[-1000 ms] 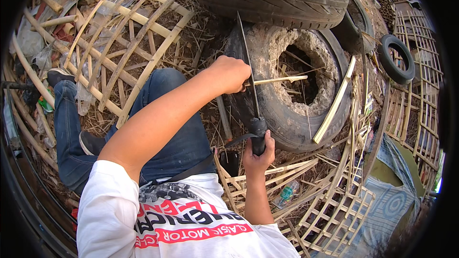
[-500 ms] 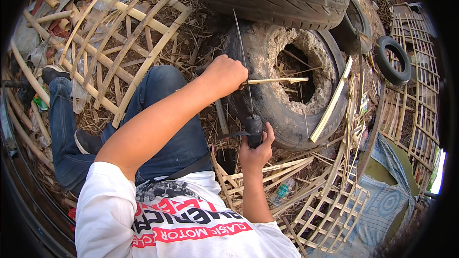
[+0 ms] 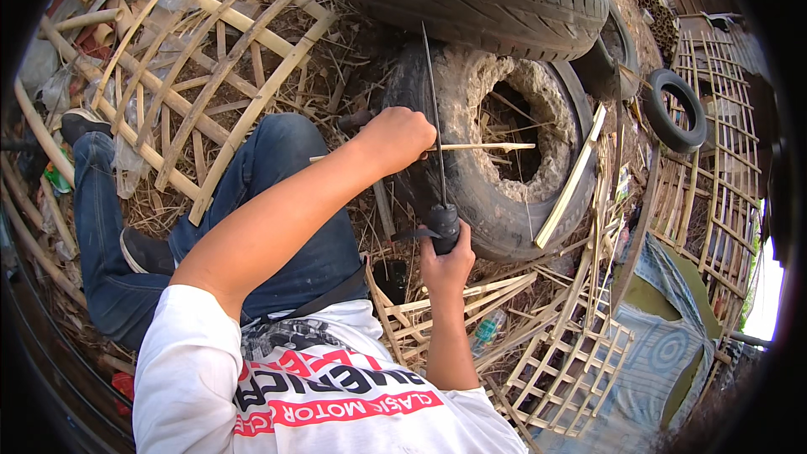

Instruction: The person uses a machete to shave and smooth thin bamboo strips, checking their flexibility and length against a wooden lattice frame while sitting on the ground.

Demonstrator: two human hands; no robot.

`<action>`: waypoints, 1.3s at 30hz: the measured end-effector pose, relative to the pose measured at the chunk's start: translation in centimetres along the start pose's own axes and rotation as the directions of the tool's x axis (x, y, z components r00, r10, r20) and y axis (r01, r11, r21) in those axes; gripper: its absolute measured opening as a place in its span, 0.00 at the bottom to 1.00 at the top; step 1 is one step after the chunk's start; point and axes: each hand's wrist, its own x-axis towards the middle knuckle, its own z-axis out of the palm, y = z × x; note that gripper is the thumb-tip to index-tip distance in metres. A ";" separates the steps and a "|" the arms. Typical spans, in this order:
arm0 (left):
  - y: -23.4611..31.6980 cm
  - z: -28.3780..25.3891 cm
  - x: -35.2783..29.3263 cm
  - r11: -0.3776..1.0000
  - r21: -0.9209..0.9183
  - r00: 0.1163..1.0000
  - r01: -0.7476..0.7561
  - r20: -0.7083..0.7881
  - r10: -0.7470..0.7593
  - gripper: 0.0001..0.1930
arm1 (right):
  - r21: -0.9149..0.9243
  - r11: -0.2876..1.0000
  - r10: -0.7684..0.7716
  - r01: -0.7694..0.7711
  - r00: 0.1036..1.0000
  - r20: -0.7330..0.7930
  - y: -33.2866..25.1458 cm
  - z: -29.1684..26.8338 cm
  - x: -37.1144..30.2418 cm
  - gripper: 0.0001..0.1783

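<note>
My left hand (image 3: pixel 397 141) is closed around a thin bamboo strip (image 3: pixel 496 147), which sticks out to the right over a worn tire (image 3: pixel 504 223) with a rough, crusted inner rim. On the other side of my left forearm a short end of the strip shows. In my right hand (image 3: pixel 447 271) is the black handle of a long knife (image 3: pixel 436 118). Its narrow blade points away from me, crosses the strip close beside my left fingers, and seems to touch it. The right-hand fingers are partly hidden behind the handle.
Another tire (image 3: pixel 479 0) leans at the far side, and a smaller tire (image 3: pixel 675 111) lies to the right. Woven bamboo lattices (image 3: pixel 227 76) stand at the left and lower right. A split bamboo piece (image 3: pixel 572 181) rests on the worn tire. A plastic bottle (image 3: pixel 487 329) lies among loose strips.
The knife blade stands a little more upright, and my right hand's fingers have closed more around its handle. My left hand keeps its hold on the strip. The whole view has shifted slightly.
</note>
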 end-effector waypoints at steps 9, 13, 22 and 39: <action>-0.1 0.0 -0.2 1.000 -0.012 1.000 0.008 -0.009 -0.008 0.14 | 0.014 0.998 0.063 -0.063 0.998 -0.024 -1.0 0.8 -0.3 0.29; -0.4 0.3 -0.3 1.000 0.003 0.998 -0.012 -0.053 0.012 0.14 | -0.038 0.993 0.108 -0.109 0.994 -0.010 -1.5 0.6 0.0 0.30; -2.1 -5.2 -3.7 0.969 -0.140 0.969 0.204 -0.110 -0.220 0.29 | -0.083 0.993 0.082 -0.085 0.996 -0.038 -1.7 0.4 0.1 0.26; -4.9 -1.0 -14.5 0.976 0.167 0.989 0.140 -0.071 -0.129 0.22 | -0.043 0.996 0.077 -0.081 0.994 -0.077 -0.8 0.9 -1.1 0.20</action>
